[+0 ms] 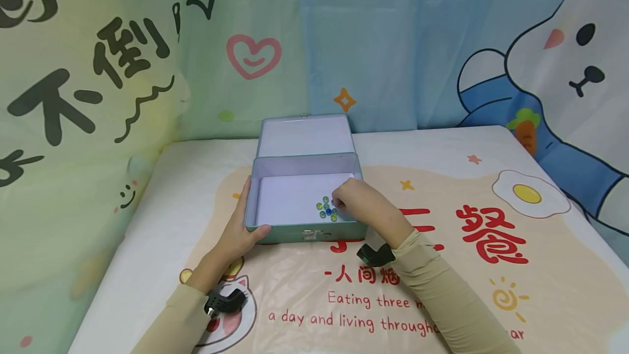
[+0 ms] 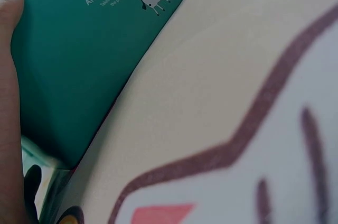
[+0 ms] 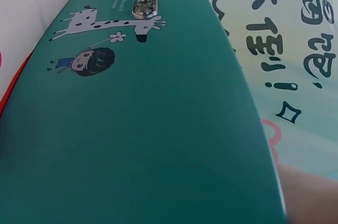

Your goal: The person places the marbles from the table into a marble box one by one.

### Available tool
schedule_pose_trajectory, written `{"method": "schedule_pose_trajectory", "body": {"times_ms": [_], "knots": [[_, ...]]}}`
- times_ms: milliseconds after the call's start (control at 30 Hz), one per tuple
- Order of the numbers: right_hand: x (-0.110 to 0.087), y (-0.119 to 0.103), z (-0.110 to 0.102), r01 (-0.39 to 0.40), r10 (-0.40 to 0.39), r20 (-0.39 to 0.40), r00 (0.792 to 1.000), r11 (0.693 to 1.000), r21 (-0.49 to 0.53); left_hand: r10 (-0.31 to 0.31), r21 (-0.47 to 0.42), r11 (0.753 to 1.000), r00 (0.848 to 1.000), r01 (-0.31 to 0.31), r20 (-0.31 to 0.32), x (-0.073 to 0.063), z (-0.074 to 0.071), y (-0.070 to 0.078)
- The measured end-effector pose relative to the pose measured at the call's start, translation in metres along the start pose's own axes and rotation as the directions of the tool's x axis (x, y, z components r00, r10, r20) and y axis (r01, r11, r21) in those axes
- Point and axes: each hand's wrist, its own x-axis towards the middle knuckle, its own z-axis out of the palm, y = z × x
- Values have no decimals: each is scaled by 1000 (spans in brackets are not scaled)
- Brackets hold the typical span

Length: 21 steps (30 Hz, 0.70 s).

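A green tin box (image 1: 282,234) with a pale interior stands on the table, its hinged lid (image 1: 306,135) raised at the back. My left hand (image 1: 238,231) holds its left front corner, thumb on the front wall and the other fingers along the side. Several small glass marbles, green ones and a blue marble (image 1: 328,211), lie together on the box floor toward the front right. Right beside them, my right hand (image 1: 361,201) reaches down into the box with bent fingers. Its fingertips are hidden, and I cannot tell whether they pinch a marble.
A printed cloth (image 1: 295,288) with red lettering covers the table. Behind it hangs a patterned curtain (image 1: 363,42). A metal clasp (image 3: 144,5) and a giraffe picture (image 3: 105,25) mark the box's front. Dark straps circle both wrists.
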Motion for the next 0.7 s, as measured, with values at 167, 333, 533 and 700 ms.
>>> {"method": "schedule_pose_trajectory", "body": {"times_ms": [167,333,533,700], "knots": [[-1,-4,-2,-37,38,38,999,999,-34,-7,16,1000,1000,7,2,0,0,1],[0,-7,-2,-44,47,39,998,997,-65,-2,10,1000,1000,2,6,0,0,1],[2,-6,1,-58,62,46,997,995,-86,-13,11,1000,1000,13,5,1,0,1],[2,-5,4,-57,61,41,997,994,-88,-18,9,1000,1000,18,7,1,0,0]]}}
